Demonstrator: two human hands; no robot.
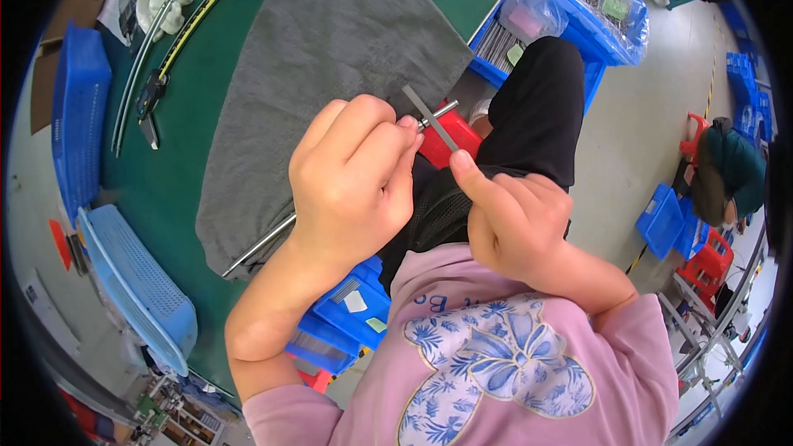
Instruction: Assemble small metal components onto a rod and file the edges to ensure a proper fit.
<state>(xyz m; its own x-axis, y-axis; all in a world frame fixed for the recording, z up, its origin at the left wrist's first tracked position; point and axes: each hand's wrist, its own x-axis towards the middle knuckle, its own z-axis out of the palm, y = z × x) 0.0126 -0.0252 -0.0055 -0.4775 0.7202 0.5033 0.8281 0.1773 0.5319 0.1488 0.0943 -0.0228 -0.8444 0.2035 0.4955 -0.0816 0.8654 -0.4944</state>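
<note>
My left hand is closed round a slim shiny metal rod. The rod runs slantwise through the fist, its far tip showing beyond my thumb and fingertips. My right hand is closed on one end of a flat grey strip, thumb laid along it. That strip crosses the rod near its far tip; whether the two touch I cannot tell. Beneath the left hand a dark grey cloth lies spread on the green table, with the rod's near end over its lower edge.
On the table's left are a caliper, a yellow-black tape, thin rods and blue baskets. Blue bins with metal parts stand beyond my knee. More blue bins sit below my left forearm. Another person is at far right.
</note>
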